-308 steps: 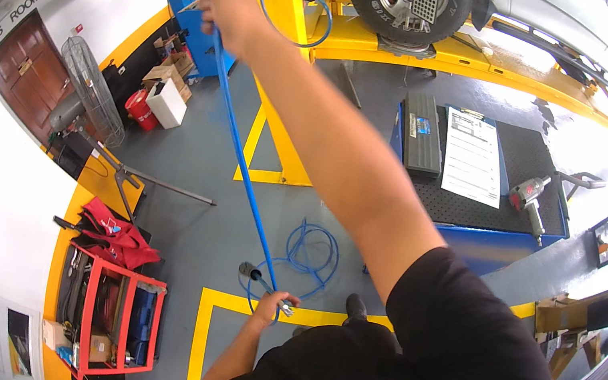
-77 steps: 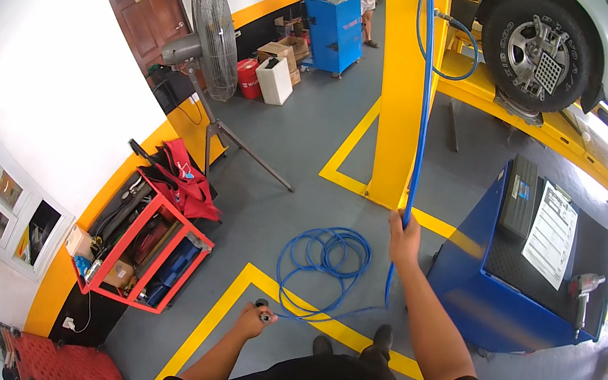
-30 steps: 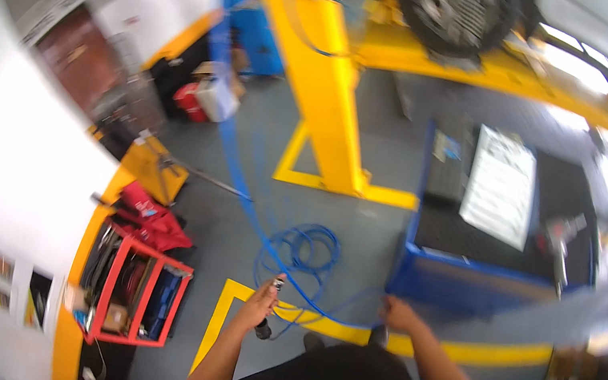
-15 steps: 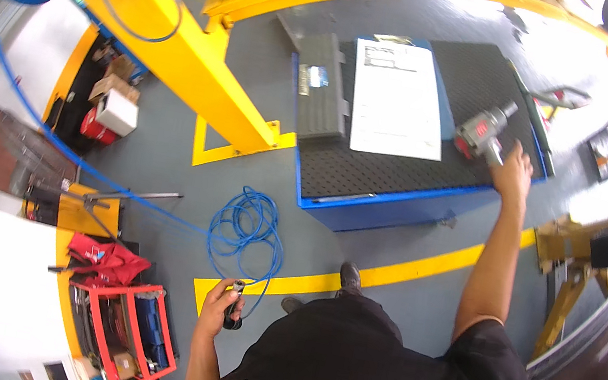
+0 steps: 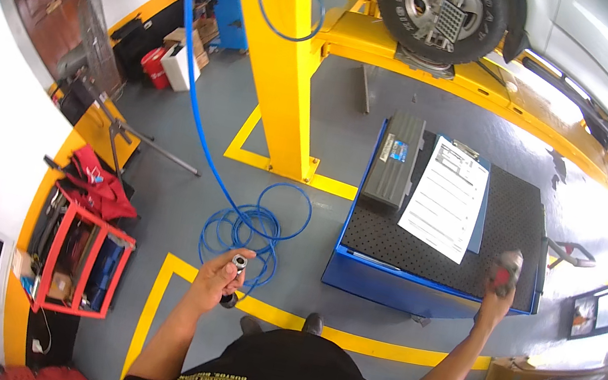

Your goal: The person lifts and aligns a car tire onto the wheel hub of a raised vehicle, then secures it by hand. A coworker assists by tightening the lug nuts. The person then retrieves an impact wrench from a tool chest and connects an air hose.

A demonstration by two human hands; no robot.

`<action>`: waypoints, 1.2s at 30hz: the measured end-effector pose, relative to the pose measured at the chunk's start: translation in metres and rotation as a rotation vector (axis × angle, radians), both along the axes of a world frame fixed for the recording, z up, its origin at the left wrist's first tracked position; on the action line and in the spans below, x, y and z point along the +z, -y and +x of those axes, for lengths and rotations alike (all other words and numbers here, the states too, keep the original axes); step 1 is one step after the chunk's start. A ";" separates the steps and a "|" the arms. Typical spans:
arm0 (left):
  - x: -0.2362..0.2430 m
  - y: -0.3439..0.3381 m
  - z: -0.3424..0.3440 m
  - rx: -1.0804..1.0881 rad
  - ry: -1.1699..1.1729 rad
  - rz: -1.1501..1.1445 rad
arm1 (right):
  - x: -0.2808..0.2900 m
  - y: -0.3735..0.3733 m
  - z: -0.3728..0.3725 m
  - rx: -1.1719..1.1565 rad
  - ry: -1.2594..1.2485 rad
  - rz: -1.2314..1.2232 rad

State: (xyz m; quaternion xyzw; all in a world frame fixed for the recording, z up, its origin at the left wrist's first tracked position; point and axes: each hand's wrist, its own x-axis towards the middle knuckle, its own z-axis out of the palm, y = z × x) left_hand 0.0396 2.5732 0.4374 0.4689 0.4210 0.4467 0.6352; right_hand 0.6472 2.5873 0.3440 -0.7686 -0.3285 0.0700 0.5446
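Observation:
My left hand (image 5: 213, 281) is closed around the metal coupler (image 5: 239, 262) of an air hose, its round silver end facing up and a black part showing below the fingers. The blue air hose (image 5: 239, 237) lies in loose coils on the floor just beyond that hand. My right hand (image 5: 496, 307) grips a red and grey impact wrench (image 5: 505, 273) over the near right part of the workbench top (image 5: 422, 258). Motion blurs the wrench a little, and my fingers hide its handle.
A clipboard with paper (image 5: 445, 199) and a grey tool case (image 5: 395, 160) lie on the blue workbench. Beyond stand a yellow lift post (image 5: 280, 72) and a raised vehicle's wheel (image 5: 441, 11). A red tool cart (image 5: 84, 261) and a tripod-like stand (image 5: 120, 127) are at left.
My right hand has taken hold of the impact wrench, which lay on the workbench, and turned it upright. My left hand still holds the coupler. The view has tilted up and turned left.

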 end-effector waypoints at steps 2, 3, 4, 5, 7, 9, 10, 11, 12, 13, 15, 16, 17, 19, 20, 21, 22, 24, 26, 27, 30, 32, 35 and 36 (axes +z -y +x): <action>0.014 0.004 -0.001 -0.024 0.023 0.002 | 0.041 0.014 -0.037 0.063 -0.215 -0.032; 0.019 0.003 -0.001 -0.044 0.016 0.003 | 0.065 0.023 -0.059 0.080 -0.325 -0.040; 0.027 0.001 -0.001 -0.074 0.005 0.006 | 0.075 0.028 -0.071 0.193 -0.380 0.127; 0.032 -0.003 0.002 -0.115 0.007 0.026 | 0.083 0.030 -0.081 0.303 -0.429 0.302; 0.041 -0.010 0.007 -0.136 -0.004 0.097 | 0.118 0.030 -0.113 0.552 -0.529 0.594; 0.049 -0.018 0.018 -0.158 0.017 0.197 | 0.160 0.027 -0.153 0.692 -0.511 0.720; 0.056 -0.021 0.024 -0.159 0.034 0.260 | 0.187 0.022 -0.179 0.803 -0.484 0.769; 0.061 -0.022 0.027 -0.156 0.054 0.322 | 0.212 0.017 -0.206 0.918 -0.455 0.814; 0.069 -0.021 0.029 -0.173 0.042 0.336 | 0.227 0.014 -0.224 1.018 -0.475 0.851; 0.081 -0.019 0.031 -0.191 0.032 0.351 | 0.239 0.012 -0.242 1.117 -0.495 0.888; 0.093 -0.015 0.031 -0.227 -0.003 0.416 | 0.264 0.010 -0.284 1.315 -0.612 0.975; 0.097 -0.012 0.028 -0.243 -0.029 0.462 | 0.276 0.010 -0.306 1.385 -0.683 1.011; 0.100 -0.009 0.027 -0.270 -0.048 0.510 | 0.287 0.012 -0.325 1.446 -0.743 1.045; 0.108 0.000 0.020 -0.264 -0.027 0.537 | 0.305 0.012 -0.360 1.561 -0.852 1.088; 0.113 0.005 0.014 -0.257 -0.019 0.554 | 0.314 0.011 -0.377 1.614 -0.894 1.095; 0.117 0.010 0.007 -0.255 -0.033 0.578 | 0.318 0.011 -0.391 1.661 -0.937 1.102; 0.121 0.015 0.000 -0.252 -0.047 0.602 | 0.321 0.011 -0.404 1.678 -0.939 1.089; 0.127 0.021 -0.012 -0.247 -0.069 0.647 | 0.327 0.012 -0.428 1.713 -0.934 1.061; 0.131 0.027 -0.022 -0.237 -0.095 0.682 | 0.327 0.016 -0.449 1.732 -0.944 1.039; 0.133 0.029 -0.026 -0.215 -0.092 0.712 | 0.327 0.018 -0.456 1.749 -0.931 1.013; 0.141 0.039 -0.039 -0.181 -0.111 0.746 | 0.328 0.023 -0.478 1.773 -0.919 0.963; 0.147 0.045 -0.051 -0.194 -0.158 0.707 | 0.328 0.027 -0.490 1.795 -0.953 0.938; 0.144 0.053 -0.063 -0.210 -0.088 0.680 | 0.333 0.037 -0.506 1.847 -0.898 0.844; 0.145 0.056 -0.067 -0.244 -0.069 0.679 | 0.337 0.040 -0.510 1.890 -0.886 0.816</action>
